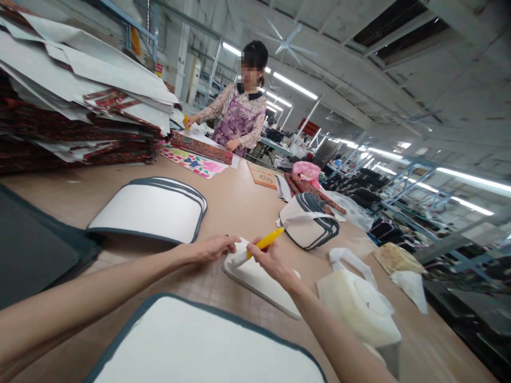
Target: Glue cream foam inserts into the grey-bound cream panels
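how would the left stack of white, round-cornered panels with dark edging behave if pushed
The stack of white, round-cornered, dark-edged panels probably won't tip, lying low and broad. Its layers may slide apart, since their edges sit slightly offset. Each panel might flex, looking thin.

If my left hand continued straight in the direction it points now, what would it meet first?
Probably your right hand, which holds a yellow tool, just past the left hand; exact depth is unclear here.
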The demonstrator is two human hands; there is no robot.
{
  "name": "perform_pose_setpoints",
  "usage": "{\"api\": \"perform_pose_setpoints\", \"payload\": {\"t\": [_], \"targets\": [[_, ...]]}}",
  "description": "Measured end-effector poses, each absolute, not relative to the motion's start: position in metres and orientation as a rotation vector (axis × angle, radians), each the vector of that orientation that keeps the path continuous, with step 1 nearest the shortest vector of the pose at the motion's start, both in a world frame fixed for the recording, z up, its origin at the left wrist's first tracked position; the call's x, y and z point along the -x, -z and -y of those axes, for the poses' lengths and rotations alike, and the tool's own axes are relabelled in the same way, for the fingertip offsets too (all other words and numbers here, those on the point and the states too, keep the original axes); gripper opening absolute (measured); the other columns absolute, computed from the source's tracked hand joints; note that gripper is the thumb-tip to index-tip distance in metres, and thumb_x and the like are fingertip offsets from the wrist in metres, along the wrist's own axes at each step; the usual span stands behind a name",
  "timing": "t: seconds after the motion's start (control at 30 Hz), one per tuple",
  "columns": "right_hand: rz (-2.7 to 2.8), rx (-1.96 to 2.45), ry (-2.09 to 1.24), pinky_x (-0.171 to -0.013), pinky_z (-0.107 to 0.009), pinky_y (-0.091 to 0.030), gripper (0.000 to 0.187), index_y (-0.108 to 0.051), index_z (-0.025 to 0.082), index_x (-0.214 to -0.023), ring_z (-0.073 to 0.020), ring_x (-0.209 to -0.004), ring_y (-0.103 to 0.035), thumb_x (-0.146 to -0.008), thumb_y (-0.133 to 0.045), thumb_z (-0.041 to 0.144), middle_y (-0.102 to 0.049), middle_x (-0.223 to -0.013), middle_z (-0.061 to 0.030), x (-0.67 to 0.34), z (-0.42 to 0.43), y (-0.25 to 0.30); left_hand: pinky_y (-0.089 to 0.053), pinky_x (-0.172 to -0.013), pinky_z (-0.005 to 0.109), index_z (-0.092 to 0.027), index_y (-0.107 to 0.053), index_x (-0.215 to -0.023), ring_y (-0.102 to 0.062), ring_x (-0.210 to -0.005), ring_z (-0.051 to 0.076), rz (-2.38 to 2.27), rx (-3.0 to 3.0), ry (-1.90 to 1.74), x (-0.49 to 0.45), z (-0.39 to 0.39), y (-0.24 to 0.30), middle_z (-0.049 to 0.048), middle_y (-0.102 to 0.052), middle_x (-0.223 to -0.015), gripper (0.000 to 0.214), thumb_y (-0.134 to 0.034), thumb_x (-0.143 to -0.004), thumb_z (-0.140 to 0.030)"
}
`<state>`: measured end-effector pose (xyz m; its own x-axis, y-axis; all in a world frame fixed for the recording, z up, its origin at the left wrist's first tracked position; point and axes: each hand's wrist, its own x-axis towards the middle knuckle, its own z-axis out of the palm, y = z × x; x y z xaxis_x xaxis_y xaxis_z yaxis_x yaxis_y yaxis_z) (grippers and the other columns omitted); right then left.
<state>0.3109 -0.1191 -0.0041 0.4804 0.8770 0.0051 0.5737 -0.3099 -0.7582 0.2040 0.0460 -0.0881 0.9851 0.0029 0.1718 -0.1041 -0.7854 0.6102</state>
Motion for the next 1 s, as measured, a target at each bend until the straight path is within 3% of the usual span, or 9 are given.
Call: {"api": "perform_pose_setpoints", "payload": {"t": [0.27,0.37,0.47,0.53,0.63,0.83,1.0], "targets": [[1.185,2.144,-0.515,-0.049,-0.022,-0.032,0.015,-0.051,0.019,-0.057,-0.0089,-0.048,-0.042,-0.069,-0.047,0.028,-0.045,-0.05,0.0051,-0.33,0.15,0.013,-0.041,-0.082,0.028,-0.017,-0.048,-0.12,-0.058,-0.091,0.018,0.107,-2.551,-0.196,-0.197,-0.04,0.078,0.0069,-0.064,-0.104,0.041,-0.036,-0.083,-0.005],[1.128,2.272,-0.408,-0.047,-0.023,-0.03,0.015,-0.049,0.02,-0.054,-0.009,-0.046,-0.041,-0.067,-0.047,0.026,-0.042,-0.047,0.0055,-0.349,0.188,0.012,-0.04,-0.081,0.027,-0.018,-0.058,-0.103,-0.057,-0.086,0.019,0.156,-2.583,-0.178,-0.195,-0.036,0.07,0.0059,-0.064,-0.094,0.025,-0.041,-0.084,-0.012],[1.08,2.378,-0.32,-0.047,-0.023,-0.029,0.014,-0.048,0.02,-0.052,-0.0096,-0.044,-0.04,-0.064,-0.047,0.025,-0.042,-0.046,0.0052,-0.364,0.222,0.007,-0.04,-0.074,0.026,-0.018,-0.058,-0.08,-0.056,-0.079,0.018,0.192,-2.617,-0.151,-0.192,-0.033,0.062,0.0026,-0.061,-0.087,0.004,-0.056,-0.077,-0.019],[1.062,2.432,-0.286,-0.046,-0.024,-0.028,0.014,-0.047,0.02,-0.05,-0.0103,-0.044,-0.041,-0.063,-0.048,0.024,-0.043,-0.045,0.0047,-0.37,0.236,0.002,-0.039,-0.07,0.026,-0.018,-0.054,-0.074,-0.055,-0.077,0.019,0.186,-2.642,-0.14,-0.191,-0.031,0.059,0.0019,-0.059,-0.086,0.009,-0.063,-0.072,-0.021],[1.069,2.471,-0.221,-0.047,-0.024,-0.029,0.015,-0.05,0.019,-0.05,-0.0115,-0.045,-0.045,-0.065,-0.049,0.023,-0.046,-0.045,0.0043,-0.378,0.238,-0.008,-0.039,-0.067,0.026,-0.018,-0.052,-0.075,-0.054,-0.077,0.019,0.161,-2.679,-0.131,-0.191,-0.028,0.054,0.0019,-0.058,-0.084,0.015,-0.067,-0.07,-0.02],[1.053,2.498,-0.122,-0.061,-0.026,-0.043,0.023,-0.057,0.016,-0.072,-0.0107,-0.06,-0.055,-0.086,-0.052,0.033,-0.055,-0.062,0.0048,-0.405,0.198,-0.007,-0.039,-0.069,0.026,-0.018,-0.053,-0.078,-0.056,-0.081,0.02,0.1,-2.753,-0.039,-0.187,-0.021,0.038,0.003,-0.06,-0.089,0.013,-0.065,-0.073,-0.017],[1.027,2.629,-0.142,-0.062,-0.027,-0.047,0.028,-0.058,0.015,-0.073,-0.0094,-0.061,-0.056,-0.085,-0.055,0.04,-0.058,-0.069,0.0036,-0.424,0.197,0.01,-0.04,-0.07,0.026,-0.018,-0.056,-0.083,-0.056,-0.083,0.021,0.082,-2.781,0.015,-0.188,-0.02,0.034,0.004,-0.061,-0.092,0.013,-0.065,-0.073,-0.017]]}}
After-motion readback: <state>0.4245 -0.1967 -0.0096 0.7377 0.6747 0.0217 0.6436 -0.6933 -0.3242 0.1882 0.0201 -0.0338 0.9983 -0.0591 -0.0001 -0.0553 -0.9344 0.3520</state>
